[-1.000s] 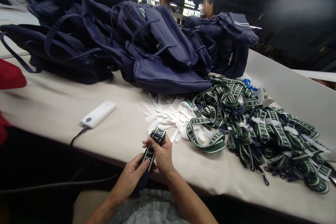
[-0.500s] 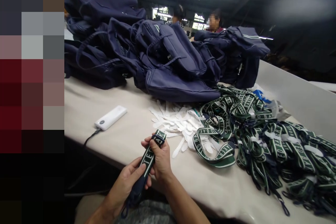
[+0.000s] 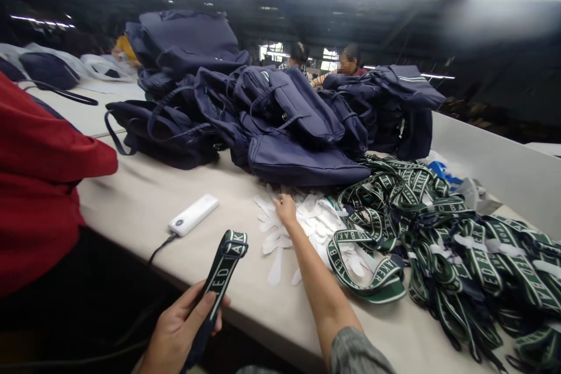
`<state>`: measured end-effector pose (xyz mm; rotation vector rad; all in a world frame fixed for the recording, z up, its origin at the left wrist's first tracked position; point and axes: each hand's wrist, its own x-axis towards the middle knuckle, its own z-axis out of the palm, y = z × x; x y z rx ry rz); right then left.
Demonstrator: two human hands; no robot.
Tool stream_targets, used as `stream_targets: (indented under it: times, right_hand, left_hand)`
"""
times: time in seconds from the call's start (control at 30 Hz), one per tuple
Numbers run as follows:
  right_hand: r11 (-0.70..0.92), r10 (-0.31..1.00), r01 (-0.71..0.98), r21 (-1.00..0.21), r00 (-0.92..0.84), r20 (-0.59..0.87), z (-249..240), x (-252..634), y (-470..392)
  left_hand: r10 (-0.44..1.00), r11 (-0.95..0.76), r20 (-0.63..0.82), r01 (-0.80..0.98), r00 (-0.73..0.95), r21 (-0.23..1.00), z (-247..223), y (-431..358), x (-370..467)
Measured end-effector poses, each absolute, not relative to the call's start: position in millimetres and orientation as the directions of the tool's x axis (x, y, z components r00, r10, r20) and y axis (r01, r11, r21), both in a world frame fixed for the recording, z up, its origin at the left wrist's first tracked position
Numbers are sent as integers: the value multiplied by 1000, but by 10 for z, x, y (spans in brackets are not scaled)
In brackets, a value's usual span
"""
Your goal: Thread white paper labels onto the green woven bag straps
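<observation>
A folded green and navy strap [image 3: 223, 272] with white lettering and a dark buckle stands up from my left hand [image 3: 186, 318], whose fingers and thumb wrap its lower part. My right hand [image 3: 286, 209] reaches out to the far left part of a heap of white strips [image 3: 318, 222] on the table. Its fingers are bent down among the strips; whether they pinch one is too small to tell. Just right of the heap lies a looped green strap [image 3: 372, 292].
Navy bags [image 3: 302, 158] are piled across the back of the table [image 3: 144, 198]. Bundled green straps [image 3: 456, 257] cover the right side. A white power bank [image 3: 193, 215] with a cable lies at centre left. A person in red [image 3: 44, 181] stands at the left; others are farther back.
My right hand has let go of the strap and moved forward to the white strips. My left hand still holds the strap, now farther left. The view has tilted up.
</observation>
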<state>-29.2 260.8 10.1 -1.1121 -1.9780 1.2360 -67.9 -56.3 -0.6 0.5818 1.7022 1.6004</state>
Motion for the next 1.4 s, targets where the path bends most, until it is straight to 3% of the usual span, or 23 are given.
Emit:
stream_targets:
  times: [0.23, 0.4, 0.57, 0.8, 1.07, 1.23, 1.4]
  right_hand:
    - [325, 891, 721, -612, -450, -58, -105, -558, 2820]
    - [399, 864, 786, -473, -495, -94, -200, -288, 2696]
    - [463, 821, 775, -430, -558, -122, -217, 92, 2618]
    - [517, 789, 659, -546, -615, 5, -170, 220, 2560]
    - [357, 860, 288, -889, -473, 192, -128, 275, 2468]
    - [124, 938, -17, -992, -324, 123, 23, 402, 2527]
    - [-117, 972, -236, -965, -227, -62, 93, 649, 2319]
  left_hand:
    - [728, 170, -136, -16, -672, 985, 97, -625, -674]
    - [720, 208, -176, -34, -671, 978, 200, -595, -685]
    - [703, 194, -213, -105, -678, 975, 237, -518, -658]
    - [713, 146, -169, -91, -681, 985, 266, -476, -610]
    - [677, 154, -170, -88, -716, 984, 229, -627, -659]
    - [692, 126, -209, -170, -691, 977, 188, -595, -693]
    - [694, 80, -234, -250, -681, 965, 322, -414, -617]
